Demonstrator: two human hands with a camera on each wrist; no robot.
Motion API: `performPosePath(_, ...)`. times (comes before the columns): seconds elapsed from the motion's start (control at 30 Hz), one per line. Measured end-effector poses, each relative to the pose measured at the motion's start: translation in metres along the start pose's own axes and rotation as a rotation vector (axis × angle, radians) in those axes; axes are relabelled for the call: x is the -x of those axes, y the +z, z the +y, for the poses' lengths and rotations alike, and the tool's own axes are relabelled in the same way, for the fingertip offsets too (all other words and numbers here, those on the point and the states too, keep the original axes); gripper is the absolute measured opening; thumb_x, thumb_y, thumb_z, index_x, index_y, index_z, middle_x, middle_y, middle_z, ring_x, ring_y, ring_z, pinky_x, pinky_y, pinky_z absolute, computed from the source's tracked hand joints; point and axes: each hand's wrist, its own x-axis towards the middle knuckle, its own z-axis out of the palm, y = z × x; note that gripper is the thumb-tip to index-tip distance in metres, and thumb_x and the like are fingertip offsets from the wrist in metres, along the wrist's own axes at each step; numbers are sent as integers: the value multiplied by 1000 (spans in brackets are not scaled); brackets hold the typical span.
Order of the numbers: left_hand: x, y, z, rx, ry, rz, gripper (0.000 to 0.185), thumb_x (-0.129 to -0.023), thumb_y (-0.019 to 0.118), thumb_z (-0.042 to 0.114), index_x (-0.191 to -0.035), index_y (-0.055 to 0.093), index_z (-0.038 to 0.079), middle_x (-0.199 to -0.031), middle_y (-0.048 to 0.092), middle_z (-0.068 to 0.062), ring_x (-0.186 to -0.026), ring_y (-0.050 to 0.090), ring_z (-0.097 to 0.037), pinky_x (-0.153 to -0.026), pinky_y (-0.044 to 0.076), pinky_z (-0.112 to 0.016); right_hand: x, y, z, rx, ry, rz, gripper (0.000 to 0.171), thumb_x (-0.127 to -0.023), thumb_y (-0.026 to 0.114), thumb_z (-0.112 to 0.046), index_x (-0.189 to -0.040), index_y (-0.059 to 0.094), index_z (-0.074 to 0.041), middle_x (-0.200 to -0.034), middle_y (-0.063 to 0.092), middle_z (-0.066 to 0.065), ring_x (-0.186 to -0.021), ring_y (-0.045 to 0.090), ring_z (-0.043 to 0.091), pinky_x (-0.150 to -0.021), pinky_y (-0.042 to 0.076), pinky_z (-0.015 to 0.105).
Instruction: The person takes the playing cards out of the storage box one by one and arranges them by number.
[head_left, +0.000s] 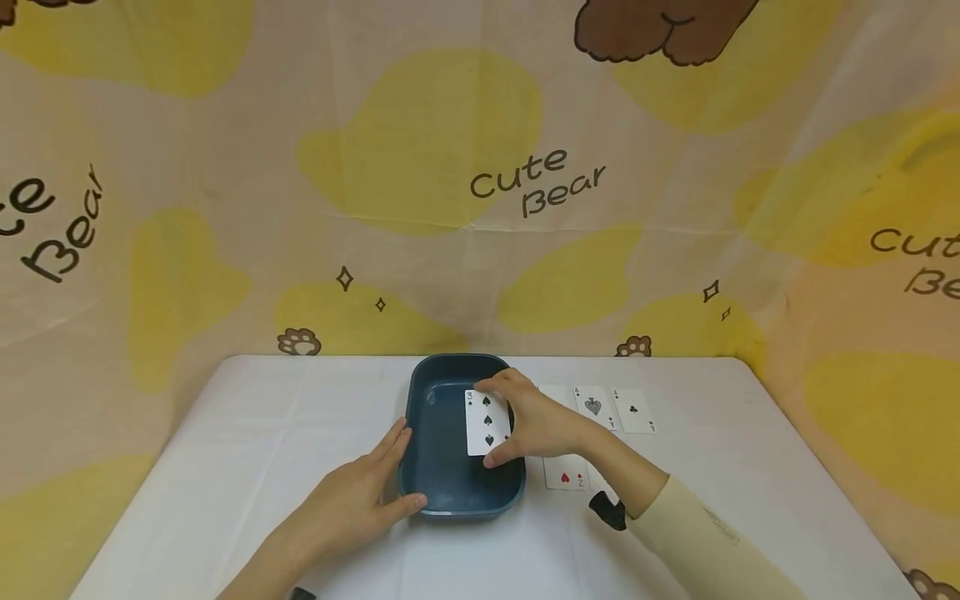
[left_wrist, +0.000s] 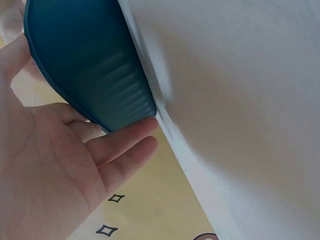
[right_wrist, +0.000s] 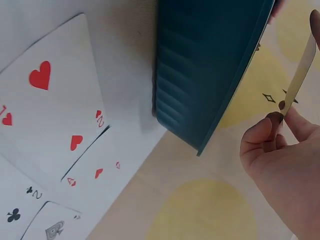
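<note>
Head view
- right hand (head_left: 534,425): pinches a three of spades (head_left: 487,423) by its edges, thumb at the near end, fingers at the far end; held face up over the blue tray (head_left: 420,483).
- three of spades: inside the tray's outline, toward its right side; touching the tray floor or not, cannot tell.
- left hand (head_left: 358,497): fingers straight and together, pressed flat against the tray's left wall, thumb at the near left corner.
- ace of spades (head_left: 594,408), ace of clubs (head_left: 634,410): face up on the white table (head_left: 225,450), just beyond and right of the right hand.
- two of hearts (head_left: 566,475): face up, just under the right wrist, beside the tray's right wall.

Left wrist view
- left hand (left_wrist: 55,165): open palm, fingertips (left_wrist: 145,125) touching the ribbed outer wall of the tray (left_wrist: 90,65).

Right wrist view
- right hand (right_wrist: 285,160): thumb and finger nip the card (right_wrist: 299,75), seen edge-on, beside the tray's rim.
- tray (right_wrist: 205,70): left of the hand, resting on the table.
- red two (right_wrist: 50,110): flat beyond the tray, overlapping further cards.
</note>
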Motion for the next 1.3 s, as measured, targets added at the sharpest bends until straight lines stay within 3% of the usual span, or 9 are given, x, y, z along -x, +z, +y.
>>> performPosePath(0.27, 1, 1, -1, 10, 14, 5, 99, -93, 68, 66, -166, 30, 11, -174, 20, 2, -134, 58, -40, -104, 49, -60, 21, 1, 10, -14, 28, 23, 100, -69, 100, -21, -154, 48, -11, -146, 43, 5, -127, 47, 24, -103, 46, 45)
performPosePath(0.53, 2, 1, -3, 4, 35, 4, 100, -93, 66, 68, -166, 30, 9, -174, 18, 0, -133, 58, -42, -103, 49, -60, 44, -1, 25, 5, 61, 55, 100, -68, 100, -27, -153, 49, -11, -148, 44, 5, -125, 47, 25, -96, 47, 46)
performPosePath(0.83, 2, 0, -4, 8, 44, 0, 100, -94, 65, 68, -166, 29, 9, -174, 17, 0, -134, 57, -43, -104, 48, -62, 76, -2, 42, 22, 53, 70, 97, -69, 100, -37, -150, 52, -14, -144, 47, 4, -133, 45, 30, -109, 41, 59)
performPosePath(1.0, 3, -1, -3, 5, 42, -4, 101, -94, 65, 68, -166, 28, 9, -175, 17, 0, -134, 57, -43, -103, 48, -62, 91, 0, 47, 40, 66, 68, 95, -68, 100, -39, -148, 53, -14, -139, 49, 1, -126, 47, 25, -106, 44, 52)
performPosePath(1.23, 3, -1, -2, 6, 42, -4, 99, -95, 64, 67, -166, 28, 9, -175, 17, -1, -135, 56, -43, -104, 48, -62, 109, 9, 58, 87, 59, 66, 93, -68, 99, -43, -145, 55, -15, -141, 48, 3, -129, 46, 27, -108, 44, 53)
performPosePath(1.3, 3, -1, -2, 5, 44, -4, 99, -95, 64, 67, -166, 28, 9, -175, 17, -1, -134, 56, -43, -104, 48, -62, 113, 12, 60, 99, 54, 59, 92, -68, 98, -45, -144, 55, -16, -140, 48, -1, -127, 46, 24, -107, 46, 46)
